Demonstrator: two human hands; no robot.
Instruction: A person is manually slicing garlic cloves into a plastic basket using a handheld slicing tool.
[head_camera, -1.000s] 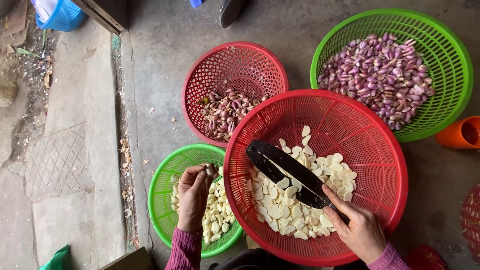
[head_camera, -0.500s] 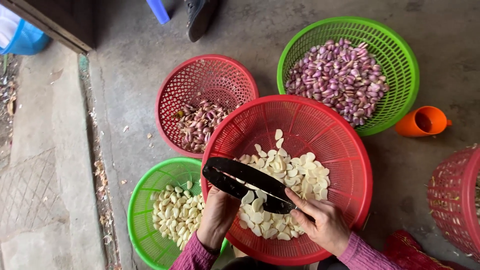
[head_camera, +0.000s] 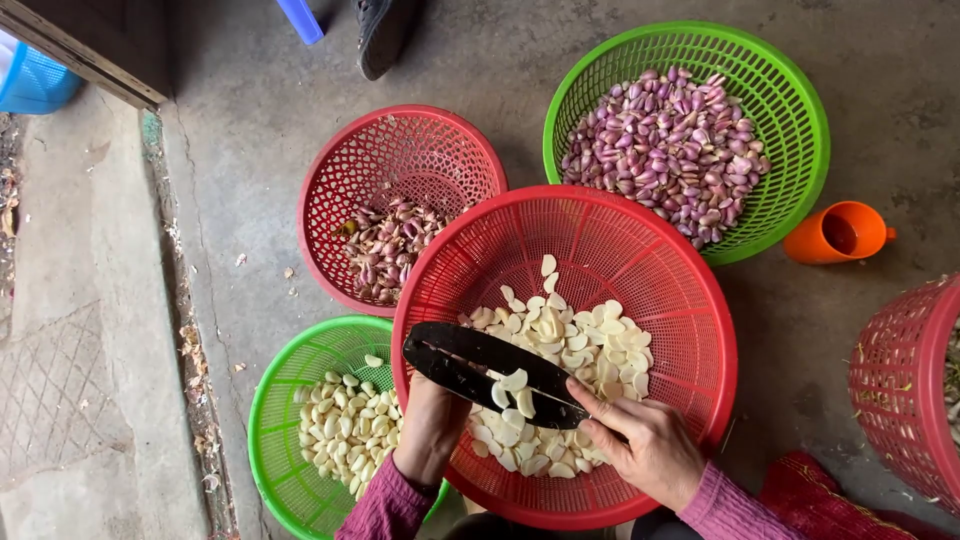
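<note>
a person crouches over a large red basket (head_camera: 690, 300) of peeled garlic cloves (head_camera: 560, 340) set on a concrete floor (head_camera: 250, 130). the right hand (head_camera: 645, 450) is closed around the handle end of a broad black knife (head_camera: 490, 372), fingers curled over the top of it near the lower right of the pile. the blade lies flat across the cloves, pointing toward the basket's left rim, with a few pale cloves resting on its face. the left hand (head_camera: 432, 425) sits just under the left end of the blade at the basket's near rim; the blade hides its fingertips, so whether it grips the rim, holds a clove or touches the steel cannot be told. both wrists show pink knitted sleeves (head_camera: 385, 505). just beside the red basket on its left, partly tucked under its rim, a small green basket (head_camera: 275, 420) holds more peeled cloves. behind that, a smaller red basket (head_camera: 400, 160) holds a low heap of unpeeled purple-skinned cloves and loose skins. at the upper right a large green basket (head_camera: 800, 130) is heaped with unpeeled purple garlic cloves (head_camera: 670, 140). an orange plastic cup (head_camera: 838, 232) lies on its side near it. another red basket (head_camera: 905, 380) shows at the right edge, and a dark shoe (head_camera: 380, 35) at the top.
</note>
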